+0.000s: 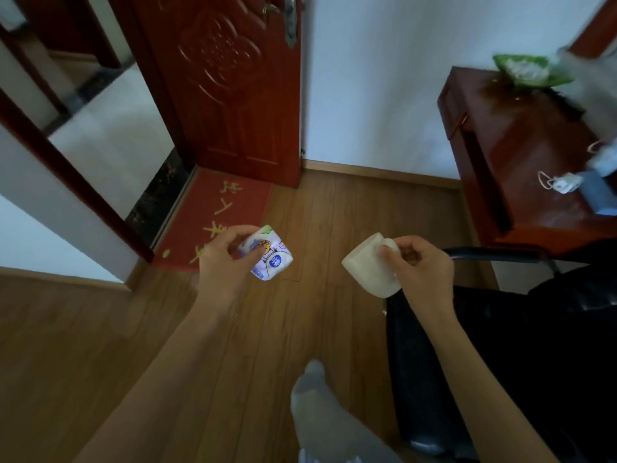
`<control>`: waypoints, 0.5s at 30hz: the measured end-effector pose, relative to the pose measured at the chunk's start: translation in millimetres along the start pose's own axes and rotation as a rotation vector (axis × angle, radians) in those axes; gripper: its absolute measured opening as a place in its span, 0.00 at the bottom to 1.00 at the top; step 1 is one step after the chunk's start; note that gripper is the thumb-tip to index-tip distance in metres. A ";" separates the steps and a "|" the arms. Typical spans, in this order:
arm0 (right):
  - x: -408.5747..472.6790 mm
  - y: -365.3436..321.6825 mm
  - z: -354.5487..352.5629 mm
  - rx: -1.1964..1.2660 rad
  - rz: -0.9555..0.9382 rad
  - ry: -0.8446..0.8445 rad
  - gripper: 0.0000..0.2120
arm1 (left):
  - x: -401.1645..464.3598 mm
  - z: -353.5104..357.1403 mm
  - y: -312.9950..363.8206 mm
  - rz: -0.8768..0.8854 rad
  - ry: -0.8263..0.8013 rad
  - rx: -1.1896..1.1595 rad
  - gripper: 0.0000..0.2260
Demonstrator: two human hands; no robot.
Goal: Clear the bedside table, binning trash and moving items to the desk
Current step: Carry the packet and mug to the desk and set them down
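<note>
My left hand (223, 253) grips a small white packet (271, 259) printed with a cartoon and blue marks, held above the wooden floor. My right hand (421, 262) holds a cream mug (369, 267) by its handle, tipped on its side with the mouth facing left. A dark red wooden desk (521, 142) stands at the right against the wall, apart from both hands. The bedside table is out of view.
On the desk lie a green bag (524, 70), a white charger with cable (564, 185) and a blue box (597, 192). A black chair (500, 329) stands below the desk. A red door (227, 81) hangs open above a red mat (220, 222). My foot in a grey sock (317, 399) is on the floor.
</note>
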State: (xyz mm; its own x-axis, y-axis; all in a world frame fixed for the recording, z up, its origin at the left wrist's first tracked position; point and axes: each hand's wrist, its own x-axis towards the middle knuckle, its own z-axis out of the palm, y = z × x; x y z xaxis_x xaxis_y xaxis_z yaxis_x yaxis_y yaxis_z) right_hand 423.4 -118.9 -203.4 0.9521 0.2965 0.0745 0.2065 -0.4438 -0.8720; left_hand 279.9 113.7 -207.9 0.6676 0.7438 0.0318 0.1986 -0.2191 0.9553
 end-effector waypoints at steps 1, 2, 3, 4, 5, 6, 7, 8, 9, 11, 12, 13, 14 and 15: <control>18.7 -2.2 2.3 0.000 -0.010 0.008 0.08 | 19.6 7.9 6.9 0.007 -0.005 -0.011 0.14; 37.0 -4.7 3.9 -0.003 -0.020 0.017 0.08 | 38.6 15.8 12.9 0.011 -0.014 -0.013 0.14; 55.3 -6.8 5.5 -0.009 -0.029 0.028 0.08 | 57.3 23.5 17.5 0.012 -0.023 -0.014 0.14; 73.3 -8.6 6.3 -0.018 -0.035 0.042 0.08 | 74.8 31.2 22.1 0.014 -0.029 -0.022 0.15; 91.2 -10.6 7.0 -0.028 -0.038 0.058 0.08 | 91.3 38.6 25.7 0.016 -0.030 -0.036 0.15; 108.3 -12.9 7.3 -0.036 -0.039 0.072 0.09 | 107.2 45.7 28.3 0.018 -0.031 -0.050 0.14; 124.7 -14.9 7.9 -0.040 -0.042 0.085 0.09 | 122.3 53.0 31.6 0.019 -0.035 -0.057 0.13; 139.7 -16.6 8.7 -0.043 -0.045 0.094 0.09 | 136.7 60.0 34.1 0.019 -0.042 -0.051 0.12; 153.8 -17.2 9.6 -0.049 -0.047 0.102 0.10 | 150.5 67.4 35.9 0.019 -0.050 -0.039 0.12; 179.6 -15.5 11.9 -0.067 -0.042 0.118 0.11 | 177.4 82.0 36.4 0.025 -0.075 -0.040 0.12; 192.7 -14.0 13.7 -0.073 -0.033 0.123 0.11 | 192.2 89.8 36.2 0.027 -0.089 -0.050 0.12; 205.4 -11.0 15.5 -0.076 -0.024 0.127 0.11 | 206.9 97.9 36.0 0.029 -0.105 -0.058 0.12; 217.1 -7.6 17.5 -0.077 -0.017 0.128 0.11 | 221.5 106.2 36.0 0.032 -0.120 -0.060 0.12; 228.6 -3.9 19.6 -0.078 -0.006 0.128 0.10 | 237.2 114.6 35.2 0.036 -0.136 -0.060 0.12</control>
State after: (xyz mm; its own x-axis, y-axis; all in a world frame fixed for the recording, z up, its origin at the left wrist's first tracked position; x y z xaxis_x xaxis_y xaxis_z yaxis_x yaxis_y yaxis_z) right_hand 635.9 -32.8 -192.4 0.9707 0.1910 0.1455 0.2246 -0.5079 -0.8316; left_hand 527.5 210.1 -200.5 0.7653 0.6430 0.0301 0.1325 -0.2031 0.9701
